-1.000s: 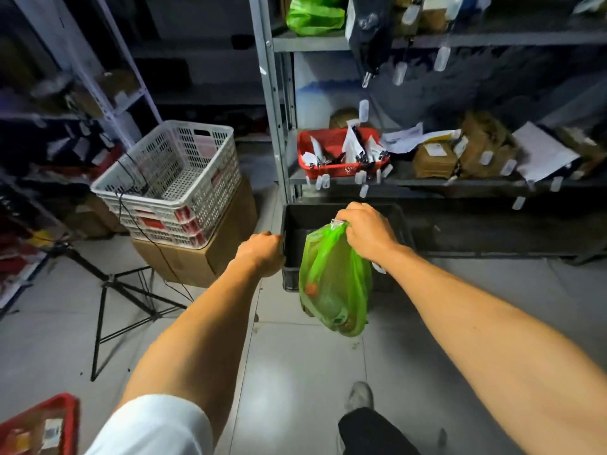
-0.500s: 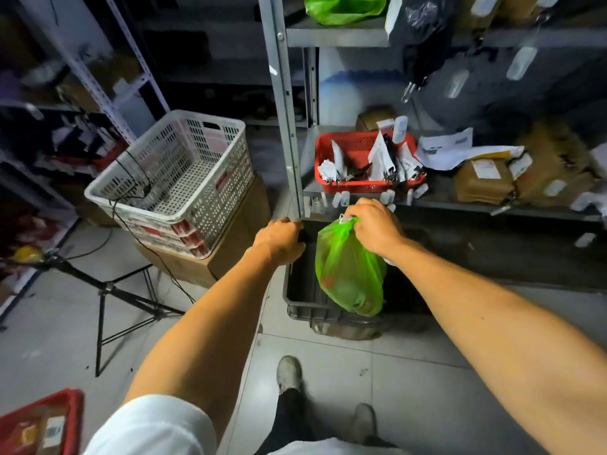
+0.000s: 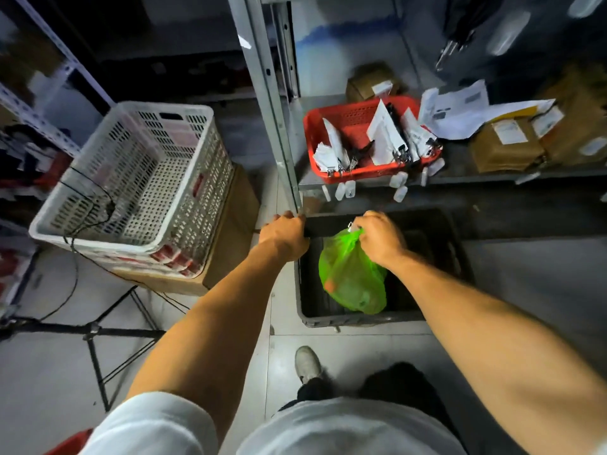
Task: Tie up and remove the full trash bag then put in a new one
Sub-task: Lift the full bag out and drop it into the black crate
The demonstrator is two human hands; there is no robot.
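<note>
A tall metal shelf [image 3: 279, 133] stands in front of the person. To the left, a big white basket [image 3: 138, 178] sits on a cardboard box [image 3: 230, 231]. On the shelf is a red basket [image 3: 345, 126] full of papers and clips, with brown parcels [image 3: 505, 149] beside it.

On the floor under the shelf is a black bin [image 3: 437, 244]. The left hand [image 3: 284, 238] has its fingers curled over the bin's left rim, holding it. The right hand [image 3: 381, 238] pinches the bunched top of a green trash bag [image 3: 351, 280]. The bag hangs over the inside of the bin, and its bottom is down near the front wall. I cannot tell if it touches the bottom of the bin. Something orange shows through the green plastic.

The bag's top looks gathered shut, but I cannot see a knot, so the tying may or may not be done. The full bag seems to be held at the bin, and I cannot tell if it is coming out or going in. No new bag is in the bin. That part is left to do.
</note>
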